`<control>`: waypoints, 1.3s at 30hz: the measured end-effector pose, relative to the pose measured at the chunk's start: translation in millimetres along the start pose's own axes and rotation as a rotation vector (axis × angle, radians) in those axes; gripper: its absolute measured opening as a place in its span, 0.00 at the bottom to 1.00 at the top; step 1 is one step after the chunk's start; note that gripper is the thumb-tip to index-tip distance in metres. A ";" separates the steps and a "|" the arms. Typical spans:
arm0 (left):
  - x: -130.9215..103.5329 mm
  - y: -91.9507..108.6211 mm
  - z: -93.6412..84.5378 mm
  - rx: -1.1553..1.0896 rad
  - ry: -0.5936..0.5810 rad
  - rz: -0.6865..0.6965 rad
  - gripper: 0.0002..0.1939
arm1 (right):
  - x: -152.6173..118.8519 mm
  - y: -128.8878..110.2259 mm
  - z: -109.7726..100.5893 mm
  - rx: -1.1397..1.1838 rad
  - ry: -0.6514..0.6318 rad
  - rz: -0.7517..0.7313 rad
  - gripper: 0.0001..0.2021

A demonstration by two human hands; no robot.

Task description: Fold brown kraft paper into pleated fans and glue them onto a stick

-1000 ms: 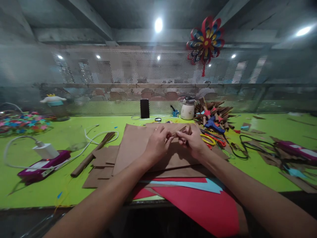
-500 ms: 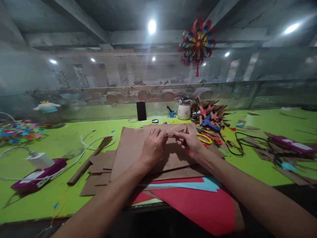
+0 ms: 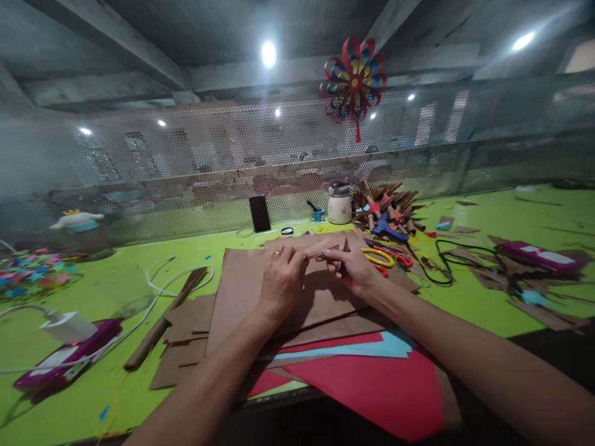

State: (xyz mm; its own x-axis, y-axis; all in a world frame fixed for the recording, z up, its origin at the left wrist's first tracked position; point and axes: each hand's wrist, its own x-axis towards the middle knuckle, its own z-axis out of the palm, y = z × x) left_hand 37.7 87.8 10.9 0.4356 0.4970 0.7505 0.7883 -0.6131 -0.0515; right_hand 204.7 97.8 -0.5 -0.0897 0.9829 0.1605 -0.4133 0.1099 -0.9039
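Note:
Between my two hands is a narrow piece of brown paper [image 3: 318, 249], held just above a stack of brown kraft paper [image 3: 242, 282]. My left hand [image 3: 284, 279], with a ring on one finger, is closed on its left end. My right hand [image 3: 349, 265] pinches the other end between thumb and fingers. How the piece is folded is partly hidden by the fingers. Red paper [image 3: 372, 387] and light blue paper [image 3: 385, 344] stick out below the brown stack toward the table's front edge.
Right of the stack lie yellow-handled scissors [image 3: 379, 258], a blue glue gun [image 3: 389, 229] and a pile of rolled brown paper pieces [image 3: 395, 201]. A rolled brown tube [image 3: 162, 322], white cable [image 3: 153, 294] and purple power strip [image 3: 69, 359] are on the left. A jar [image 3: 339, 204] and phone [image 3: 259, 214] stand behind.
The view has turned slightly to the right and tilted, so the background has shifted left. Both hands keep their hold on the brown paper piece, with only small finger movement.

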 end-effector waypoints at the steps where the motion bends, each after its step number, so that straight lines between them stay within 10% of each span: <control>1: -0.2 -0.6 0.4 -0.044 0.013 -0.025 0.08 | 0.1 0.2 -0.2 0.000 0.000 -0.002 0.08; 17: -3.1 -5.1 18.4 -1.161 -0.117 -0.904 0.16 | 2.6 2.6 -0.3 0.016 0.064 -0.023 0.14; 25: -1.0 -4.7 12.9 -1.651 -0.209 -0.933 0.15 | -2.6 1.9 3.4 -0.044 0.002 -0.028 0.14; 39: -1.0 -5.8 12.8 -1.642 -0.151 -0.910 0.09 | -4.9 4.4 1.9 -0.069 -0.040 -0.023 0.13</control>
State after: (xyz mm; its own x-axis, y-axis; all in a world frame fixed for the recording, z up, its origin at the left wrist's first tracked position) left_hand 38.3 98.7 1.9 0.2806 0.9522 0.1210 -0.3341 -0.0213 0.9423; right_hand 201.6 93.2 -4.5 -0.1178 0.9735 0.1959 -0.3526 0.1434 -0.9247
